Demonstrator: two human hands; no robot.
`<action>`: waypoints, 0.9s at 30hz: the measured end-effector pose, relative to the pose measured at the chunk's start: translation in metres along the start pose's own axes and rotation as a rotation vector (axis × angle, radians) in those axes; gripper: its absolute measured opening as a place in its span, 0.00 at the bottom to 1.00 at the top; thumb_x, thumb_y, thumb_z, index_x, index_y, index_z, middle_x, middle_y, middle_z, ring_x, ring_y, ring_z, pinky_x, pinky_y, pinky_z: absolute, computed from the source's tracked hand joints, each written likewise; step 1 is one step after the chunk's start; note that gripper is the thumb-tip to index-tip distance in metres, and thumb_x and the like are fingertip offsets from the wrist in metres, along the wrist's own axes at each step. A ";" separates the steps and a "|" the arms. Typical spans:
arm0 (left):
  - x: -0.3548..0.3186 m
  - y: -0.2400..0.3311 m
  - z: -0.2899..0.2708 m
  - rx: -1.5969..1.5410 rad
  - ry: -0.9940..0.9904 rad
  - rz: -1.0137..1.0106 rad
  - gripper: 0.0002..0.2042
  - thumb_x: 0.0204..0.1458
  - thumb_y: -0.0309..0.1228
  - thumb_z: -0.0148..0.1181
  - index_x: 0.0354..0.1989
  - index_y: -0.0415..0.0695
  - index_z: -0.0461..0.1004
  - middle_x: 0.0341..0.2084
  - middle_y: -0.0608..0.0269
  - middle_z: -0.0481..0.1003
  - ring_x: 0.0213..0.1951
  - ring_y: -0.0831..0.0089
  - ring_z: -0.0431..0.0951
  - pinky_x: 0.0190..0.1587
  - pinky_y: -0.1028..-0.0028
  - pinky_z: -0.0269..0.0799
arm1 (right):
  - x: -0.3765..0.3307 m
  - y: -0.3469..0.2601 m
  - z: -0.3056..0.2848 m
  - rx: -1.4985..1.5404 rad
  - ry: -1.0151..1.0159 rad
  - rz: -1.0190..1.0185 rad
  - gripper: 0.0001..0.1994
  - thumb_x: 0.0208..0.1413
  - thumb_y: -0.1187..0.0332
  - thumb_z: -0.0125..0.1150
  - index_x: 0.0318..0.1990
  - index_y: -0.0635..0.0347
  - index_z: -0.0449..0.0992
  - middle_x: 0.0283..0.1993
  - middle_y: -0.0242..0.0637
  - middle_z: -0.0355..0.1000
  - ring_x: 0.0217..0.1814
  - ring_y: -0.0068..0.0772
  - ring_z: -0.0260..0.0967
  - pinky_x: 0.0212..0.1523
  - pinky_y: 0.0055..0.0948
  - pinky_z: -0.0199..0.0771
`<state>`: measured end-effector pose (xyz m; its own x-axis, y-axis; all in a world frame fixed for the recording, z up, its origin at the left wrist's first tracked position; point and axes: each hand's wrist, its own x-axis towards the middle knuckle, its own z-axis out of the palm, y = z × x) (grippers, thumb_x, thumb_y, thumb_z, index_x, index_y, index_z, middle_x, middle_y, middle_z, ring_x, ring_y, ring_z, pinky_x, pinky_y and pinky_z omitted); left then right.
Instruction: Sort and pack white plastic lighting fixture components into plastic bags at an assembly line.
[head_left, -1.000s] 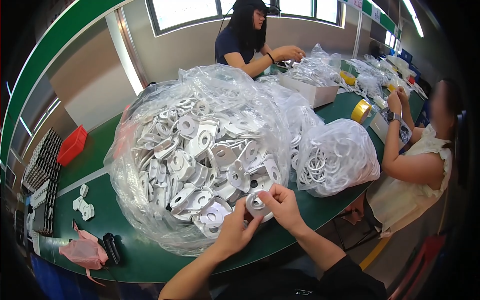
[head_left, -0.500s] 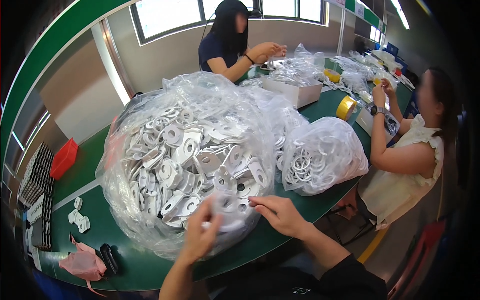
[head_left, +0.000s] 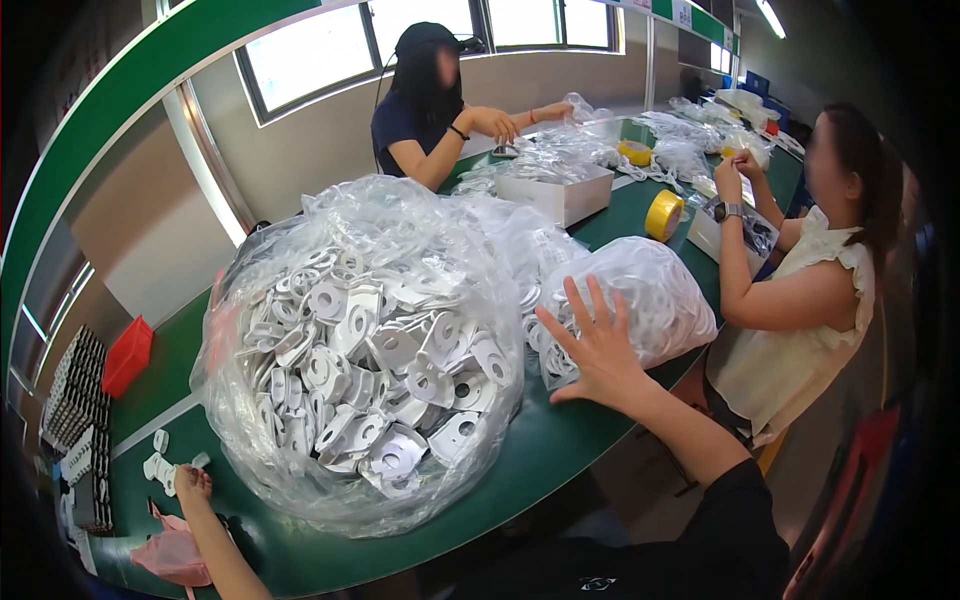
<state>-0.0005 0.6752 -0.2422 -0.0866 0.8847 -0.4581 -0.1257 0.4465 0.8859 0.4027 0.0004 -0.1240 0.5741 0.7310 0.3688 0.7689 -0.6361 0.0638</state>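
My left hand point(head_left: 194, 484) is at the table's left, fingers closed on a small white plastic piece point(head_left: 201, 460), blurred and partly hidden. Beside it lie several loose white plastic pieces point(head_left: 158, 470). My right hand point(head_left: 604, 358) is spread wide with nothing in it, in front of a clear bag of white plastic rings point(head_left: 668, 305); I cannot tell whether it touches the bag. Between my arms stands a large open clear plastic bag point(head_left: 290, 495), heaped with white plastic plates point(head_left: 395, 450) that have round holes.
On the green table point(head_left: 330, 570), a pink pouch point(head_left: 172, 552) lies by my left forearm. Stacked black-and-white trays point(head_left: 75, 400) and a red bin point(head_left: 127, 358) line the left. Across stand a white box point(head_left: 560, 200) and yellow tape point(head_left: 664, 215). Two co-workers point(head_left: 415, 130) point(head_left: 800, 300) sit beyond.
My hands were together over the big bag, a blurred white part in the left. Now the left is far left by the loose pieces; the right has moved right and spread open. The view has shifted.
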 end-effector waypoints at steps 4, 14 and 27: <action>-0.010 0.006 0.013 -0.061 -0.072 -0.113 0.15 0.46 0.36 0.54 0.41 0.43 0.66 0.33 0.57 0.70 0.34 0.64 0.71 0.32 0.68 0.73 | 0.007 0.013 0.014 -0.096 0.128 0.085 0.53 0.29 0.50 0.73 0.67 0.42 0.49 0.68 0.49 0.44 0.68 0.55 0.41 0.61 0.58 0.42; -0.412 -0.042 0.204 0.584 -0.575 1.732 0.31 0.41 0.21 0.60 0.59 0.36 0.60 0.59 0.49 0.58 0.63 0.53 0.55 0.65 0.63 0.47 | 0.007 0.031 0.020 0.044 0.239 0.081 0.06 0.47 0.70 0.58 0.34 0.56 0.73 0.33 0.38 0.69 0.37 0.42 0.67 0.39 0.35 0.65; -0.556 -0.188 0.389 1.116 -1.052 1.842 0.56 0.23 0.53 0.74 0.66 0.59 0.49 0.66 0.45 0.44 0.64 0.32 0.42 0.57 0.35 0.47 | -0.036 0.066 -0.019 0.372 0.657 0.124 0.07 0.48 0.81 0.55 0.35 0.61 0.71 0.32 0.44 0.66 0.35 0.49 0.66 0.35 0.36 0.67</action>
<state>0.4556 0.1520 -0.1258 0.9177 -0.1202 0.3786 -0.1404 -0.9897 0.0261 0.4272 -0.0722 -0.1151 0.4669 0.2883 0.8360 0.8204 -0.4940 -0.2878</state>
